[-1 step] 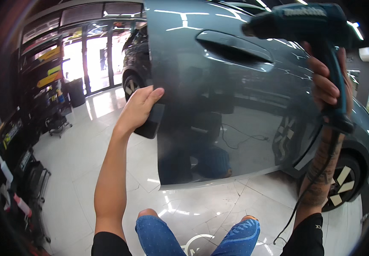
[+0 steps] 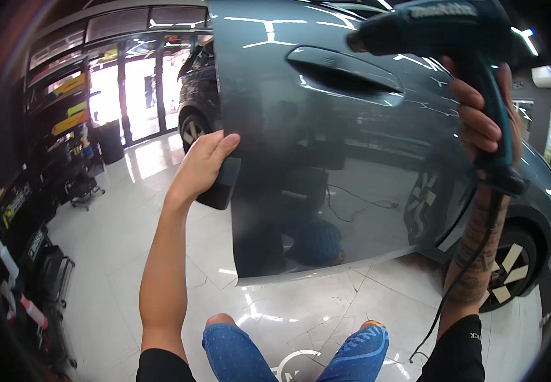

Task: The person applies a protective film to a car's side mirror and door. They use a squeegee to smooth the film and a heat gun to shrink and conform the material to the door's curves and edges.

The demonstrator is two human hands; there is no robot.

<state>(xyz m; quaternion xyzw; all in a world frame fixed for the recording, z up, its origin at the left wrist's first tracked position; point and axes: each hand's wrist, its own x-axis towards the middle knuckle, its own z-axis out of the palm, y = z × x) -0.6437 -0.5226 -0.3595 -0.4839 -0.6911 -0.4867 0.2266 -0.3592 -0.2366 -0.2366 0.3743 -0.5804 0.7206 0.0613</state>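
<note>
A grey-blue car door [image 2: 314,210] stands open in front of me, its recessed handle [image 2: 345,73] near the top. At the door's left edge, my left hand [image 2: 207,162] is closed, thumb uppermost, on a flat black piece with rounded corners [image 2: 223,184]. The fingers on its far side are hidden. High on the right, my right hand [image 2: 482,118] wraps round the grip of a teal heat gun [image 2: 454,28]. Its dark nozzle points left, in front of the door's upper part near the handle. A black cord [image 2: 459,277] hangs from the grip along my forearm.
Behind the door's lower right is a car wheel [image 2: 511,267] with pale strips on it. Black carts and bottles [image 2: 33,312] line the left side. A dark car [image 2: 196,95] stands beyond the door, near glass doors [image 2: 142,89]. Pale tiles [image 2: 116,254] cover the floor.
The heat gun and my right hand have shifted slightly left and up. The door and my left hand sit a touch further left in the picture, with the same grip.
</note>
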